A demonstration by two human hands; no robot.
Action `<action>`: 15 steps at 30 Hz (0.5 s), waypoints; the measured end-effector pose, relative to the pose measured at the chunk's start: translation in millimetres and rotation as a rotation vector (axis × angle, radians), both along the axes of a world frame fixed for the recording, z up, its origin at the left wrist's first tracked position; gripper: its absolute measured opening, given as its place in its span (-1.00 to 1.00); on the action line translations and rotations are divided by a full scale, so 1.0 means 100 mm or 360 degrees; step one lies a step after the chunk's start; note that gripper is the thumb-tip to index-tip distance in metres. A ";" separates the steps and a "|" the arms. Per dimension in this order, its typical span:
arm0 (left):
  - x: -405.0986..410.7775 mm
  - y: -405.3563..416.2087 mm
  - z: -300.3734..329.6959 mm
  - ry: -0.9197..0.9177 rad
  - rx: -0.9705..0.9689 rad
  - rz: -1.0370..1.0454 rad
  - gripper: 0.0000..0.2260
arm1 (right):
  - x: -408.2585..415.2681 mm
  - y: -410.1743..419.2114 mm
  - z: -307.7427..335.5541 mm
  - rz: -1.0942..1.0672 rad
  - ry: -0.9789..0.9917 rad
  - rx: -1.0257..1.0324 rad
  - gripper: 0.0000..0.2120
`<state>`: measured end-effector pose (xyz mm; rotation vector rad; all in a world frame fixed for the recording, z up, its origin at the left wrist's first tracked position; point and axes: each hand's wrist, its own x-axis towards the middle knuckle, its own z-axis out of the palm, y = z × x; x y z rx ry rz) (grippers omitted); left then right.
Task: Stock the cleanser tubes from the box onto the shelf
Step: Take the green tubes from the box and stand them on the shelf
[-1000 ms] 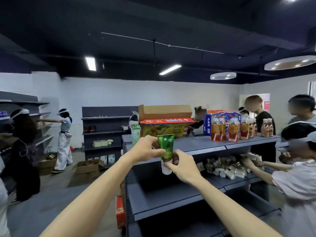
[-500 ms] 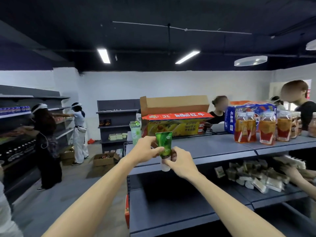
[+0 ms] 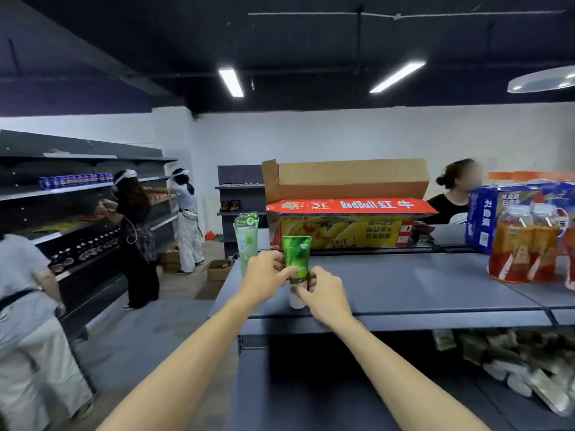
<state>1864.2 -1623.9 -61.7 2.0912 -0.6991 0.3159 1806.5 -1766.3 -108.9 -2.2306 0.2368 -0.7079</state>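
A dark green cleanser tube (image 3: 297,256) with a white cap stands cap-down on the grey top shelf (image 3: 404,284), near its front left corner. My left hand (image 3: 266,273) pinches the tube's left side. My right hand (image 3: 323,295) grips it low, around the white cap. A pale green tube (image 3: 246,241) stands upright just behind my left hand at the shelf's left edge. An open cardboard box (image 3: 345,222) with a red and yellow print sits at the back of the shelf.
Orange drink bottles (image 3: 522,247) and a blue carton (image 3: 491,219) fill the shelf's right side. Loose packets (image 3: 510,356) lie on the lower shelf at right. People work at the wall shelves (image 3: 77,194) on the left; one person (image 3: 454,191) stands behind the box.
The tube has come down from mid-air until its cap rests on the top shelf. Both hands kept hold of it, and the view has turned left and drawn closer.
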 end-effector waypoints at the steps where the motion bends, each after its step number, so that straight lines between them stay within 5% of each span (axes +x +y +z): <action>1: 0.07 -0.02 -0.02 0.0005 -0.0015 0.0027 -0.80 | 0.07 -0.02 -0.01 0.0003 0.0004 -0.0005 -0.73; 15: 0.66 -0.27 -0.22 -0.0193 -0.0173 0.0268 -0.78 | 0.98 -0.12 -0.08 -0.0044 -0.0028 -0.0041 -0.80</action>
